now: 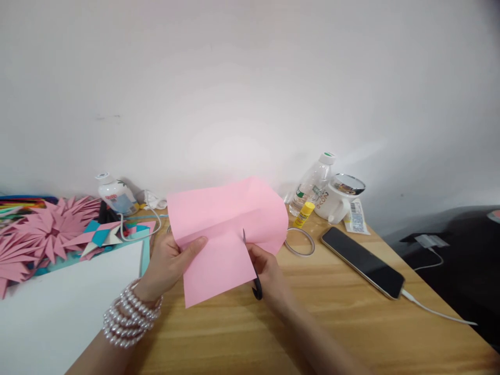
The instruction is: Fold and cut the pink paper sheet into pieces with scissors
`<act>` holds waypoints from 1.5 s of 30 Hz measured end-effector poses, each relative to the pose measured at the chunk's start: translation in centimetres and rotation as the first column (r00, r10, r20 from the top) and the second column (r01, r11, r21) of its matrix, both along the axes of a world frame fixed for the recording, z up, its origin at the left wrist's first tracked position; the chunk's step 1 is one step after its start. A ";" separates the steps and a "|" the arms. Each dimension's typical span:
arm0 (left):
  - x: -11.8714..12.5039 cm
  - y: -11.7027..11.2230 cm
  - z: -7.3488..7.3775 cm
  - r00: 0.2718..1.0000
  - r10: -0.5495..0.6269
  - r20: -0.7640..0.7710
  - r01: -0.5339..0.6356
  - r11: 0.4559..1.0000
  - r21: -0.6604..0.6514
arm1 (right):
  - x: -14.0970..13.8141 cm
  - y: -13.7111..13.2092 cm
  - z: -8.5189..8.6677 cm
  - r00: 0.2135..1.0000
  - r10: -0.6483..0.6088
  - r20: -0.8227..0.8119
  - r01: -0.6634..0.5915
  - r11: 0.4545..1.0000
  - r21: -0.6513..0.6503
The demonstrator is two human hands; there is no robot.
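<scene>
A large sheet of pink paper is held up over the wooden table. My left hand, with a pearl bracelet on its wrist, grips the sheet's left edge, thumb on top and fingers underneath. In my right hand is a pair of scissors with black handles. One blade shows above the paper near the middle; the other is hidden beneath. A cut runs from the near right edge up to the blades, and the paper right of it curls away.
Right of the paper lie a tape roll, a yellow glue stick, a plastic bottle, a white mug and a phone on a cable. Pink folded-paper flowers, a white bottle and white sheets occupy the left.
</scene>
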State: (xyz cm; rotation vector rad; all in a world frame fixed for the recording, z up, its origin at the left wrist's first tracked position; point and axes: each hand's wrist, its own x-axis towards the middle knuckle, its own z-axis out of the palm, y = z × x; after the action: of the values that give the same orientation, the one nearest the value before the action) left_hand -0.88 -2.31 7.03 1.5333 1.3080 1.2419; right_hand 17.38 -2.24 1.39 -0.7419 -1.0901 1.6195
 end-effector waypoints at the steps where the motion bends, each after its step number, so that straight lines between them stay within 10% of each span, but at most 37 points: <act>1: 0.0 0.0 0.0 1.000 0.001 -0.001 -0.001 1.000 0.001 | 0.0 0.0 0.0 1.000 -0.002 0.000 0.002 1.000 0.003; 45: -0.1 -0.1 0.0 1.000 0.016 0.024 -0.015 0.999 -0.042 | -0.3 0.1 -0.6 0.993 -0.096 0.063 0.091 0.993 0.078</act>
State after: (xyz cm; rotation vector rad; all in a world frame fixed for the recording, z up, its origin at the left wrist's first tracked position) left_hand -1.03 -2.44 7.01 1.4773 1.3242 1.2311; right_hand 17.10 -2.17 0.78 -0.7910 -1.1408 1.4762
